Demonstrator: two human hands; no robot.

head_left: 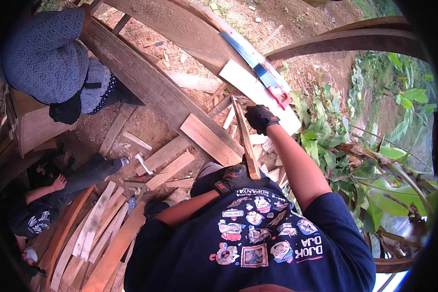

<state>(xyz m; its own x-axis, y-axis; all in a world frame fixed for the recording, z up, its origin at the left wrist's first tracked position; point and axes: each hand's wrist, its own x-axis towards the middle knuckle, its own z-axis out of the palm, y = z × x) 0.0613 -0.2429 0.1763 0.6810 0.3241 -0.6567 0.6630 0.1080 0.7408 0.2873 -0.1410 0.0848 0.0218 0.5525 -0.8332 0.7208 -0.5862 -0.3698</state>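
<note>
A narrow wooden strip (245, 131) slants up and away from my body, its near end against my dark shirt. My left hand (233, 177), in a black glove, is closed around the strip near that lower end. Beside the strip's far end is my right hand (261, 119), also black-gloved, with its fingers curled in. A small dark piece shows at those fingers, but its kind is unclear. Just beyond the right hand, a handsaw (263, 73) with a blue blade and red handle lies on a pale board (291, 120).
Long thick planks (146, 80) cross ahead. A short board (211, 138) rests on one. Cut lumber (95, 224) is piled at lower left. A person (44, 209) sits there; another person in patterned clothing (48, 53) is at upper left. Leafy plants (384, 190) stand at right.
</note>
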